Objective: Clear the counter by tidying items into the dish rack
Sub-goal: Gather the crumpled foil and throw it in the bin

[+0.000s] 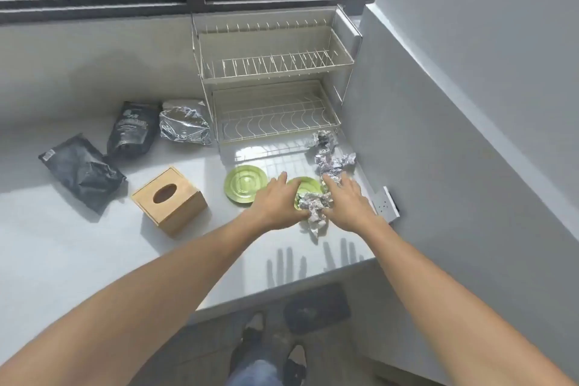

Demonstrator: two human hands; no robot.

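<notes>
Two bare hands are seen over a green plate (308, 186) w/ crumpled paper (315, 202) on it, near counter's right end. Left hand (277, 202) and right hand (346, 202) flank it, fingers spread, nothing gripped. Dish rack (275, 122) lies straight beyond, empty.

Bare forearms (175, 279), blue jeans (253, 370), dk shoes (250, 332)

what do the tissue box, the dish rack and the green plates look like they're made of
Tissue box: looks like light wood or bamboo, matte, faint grain. Dish rack: thin cream-coated wire, probably metal. Green plates: glossy with ringed highlights, plastic or glazed ceramic; cannot tell which.
</notes>
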